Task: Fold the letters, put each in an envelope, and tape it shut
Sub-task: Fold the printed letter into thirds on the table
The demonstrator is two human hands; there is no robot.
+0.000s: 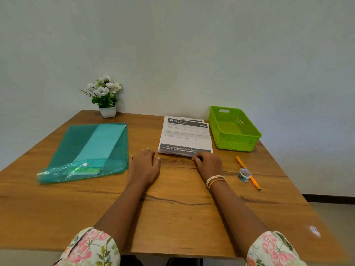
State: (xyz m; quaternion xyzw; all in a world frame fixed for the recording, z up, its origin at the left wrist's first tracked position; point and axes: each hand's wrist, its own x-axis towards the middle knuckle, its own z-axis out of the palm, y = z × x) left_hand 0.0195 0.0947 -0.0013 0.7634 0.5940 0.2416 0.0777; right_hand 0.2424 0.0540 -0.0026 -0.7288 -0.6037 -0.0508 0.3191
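A small stack of printed letters (185, 135) lies on the wooden table (172, 217) at centre back. My right hand (208, 165) pinches the near edge of the top sheet, lifting it slightly. Flat on the table just left of the stack rests my left hand (145, 164), fingers straight, holding nothing. A teal plastic folder (86, 150) with envelopes showing through it lies to the left. A roll of tape (244, 175) sits to the right of my right wrist.
An orange pen (247, 172) lies under the tape roll. A green plastic basket (233, 129) stands at the back right. A small white pot of white flowers (105, 96) stands against the wall at the back left.
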